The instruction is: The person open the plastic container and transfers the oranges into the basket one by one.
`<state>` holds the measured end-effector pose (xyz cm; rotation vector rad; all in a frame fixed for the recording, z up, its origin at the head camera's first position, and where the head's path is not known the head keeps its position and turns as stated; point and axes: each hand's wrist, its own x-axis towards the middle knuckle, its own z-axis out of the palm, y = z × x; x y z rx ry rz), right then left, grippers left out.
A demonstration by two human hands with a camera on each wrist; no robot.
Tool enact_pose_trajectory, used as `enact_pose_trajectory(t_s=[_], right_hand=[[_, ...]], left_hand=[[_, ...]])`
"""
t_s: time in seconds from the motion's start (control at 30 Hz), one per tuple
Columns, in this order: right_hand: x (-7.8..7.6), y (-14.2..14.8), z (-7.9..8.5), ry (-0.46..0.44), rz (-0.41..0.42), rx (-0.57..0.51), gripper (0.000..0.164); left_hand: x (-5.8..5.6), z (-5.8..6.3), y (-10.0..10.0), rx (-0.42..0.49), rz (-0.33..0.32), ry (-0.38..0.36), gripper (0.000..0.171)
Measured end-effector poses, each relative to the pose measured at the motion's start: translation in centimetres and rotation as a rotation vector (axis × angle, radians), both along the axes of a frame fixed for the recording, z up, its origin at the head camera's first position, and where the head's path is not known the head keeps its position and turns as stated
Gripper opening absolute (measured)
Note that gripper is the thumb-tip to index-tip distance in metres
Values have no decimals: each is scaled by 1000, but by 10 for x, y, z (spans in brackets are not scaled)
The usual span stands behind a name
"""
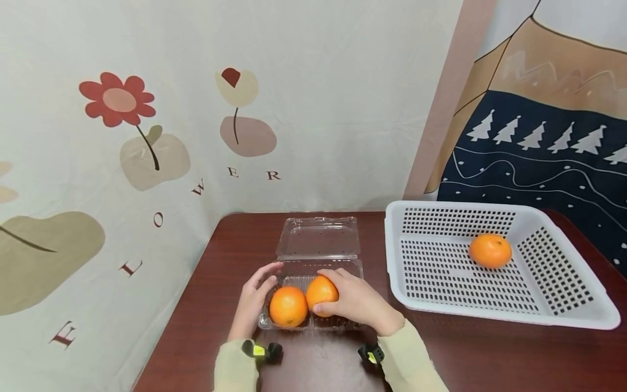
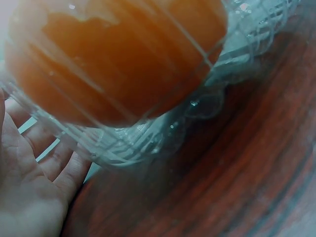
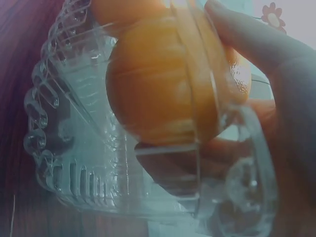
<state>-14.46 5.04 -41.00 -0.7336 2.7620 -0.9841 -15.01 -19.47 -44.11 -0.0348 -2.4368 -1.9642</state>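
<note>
A clear plastic clamshell box (image 1: 337, 322) stands on the table with its lid (image 1: 318, 238) folded back. One orange (image 1: 288, 307) sits in its near left part, seen through the plastic wall in the left wrist view. My right hand (image 1: 355, 298) grips a second orange (image 1: 321, 295) between thumb and fingers, inside the box beside the first. In the right wrist view this held orange (image 3: 153, 84) shows through the box wall. My left hand (image 1: 254, 298) rests along the left side of the box; its fingers (image 2: 47, 148) look extended against the outer wall.
A white perforated plastic basket (image 1: 416, 305) stands to the right of the box, with one orange (image 1: 490, 251) inside it. The dark red table (image 1: 206, 326) meets a printed cloth backdrop (image 1: 333, 109) at its far edge.
</note>
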Motion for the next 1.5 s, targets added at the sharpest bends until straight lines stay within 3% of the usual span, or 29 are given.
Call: enact_pose_trajectory(t_s=[0.43, 0.83, 1.23, 1.5], right_hand=[[0, 6, 10, -23, -41, -28, 79], [2, 9, 17, 22, -49, -41, 77], [6, 13, 25, 59, -63, -55, 74], [8, 14, 30, 86, -71, -94, 72]], left_hand=[[-1, 0, 0, 17, -3, 5, 30], [0, -1, 0, 3, -1, 3, 30], [-10, -23, -8, 6, 12, 3, 27], [-11, -25, -8, 2, 18, 22, 27]])
